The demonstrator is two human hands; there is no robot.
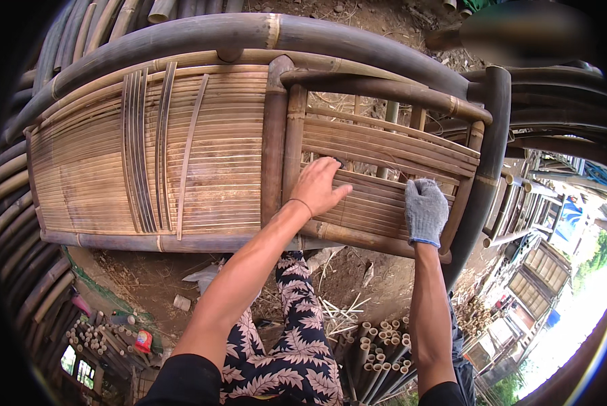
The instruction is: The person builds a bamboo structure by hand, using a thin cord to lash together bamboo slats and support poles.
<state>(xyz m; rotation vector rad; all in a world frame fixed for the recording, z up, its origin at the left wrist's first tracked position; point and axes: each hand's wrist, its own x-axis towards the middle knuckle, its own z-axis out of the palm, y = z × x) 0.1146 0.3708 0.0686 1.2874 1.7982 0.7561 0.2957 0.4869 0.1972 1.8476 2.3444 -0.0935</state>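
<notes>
Head cam, fisheye, looks down close on bamboo frame (263,155); single view

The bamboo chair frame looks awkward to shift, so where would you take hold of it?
Probably by the thick round front rail of the bamboo chair frame, from the near side, just below the left hand and gloved right hand. It is bare and stout, whereas the thin slats look easy to bend.
</notes>
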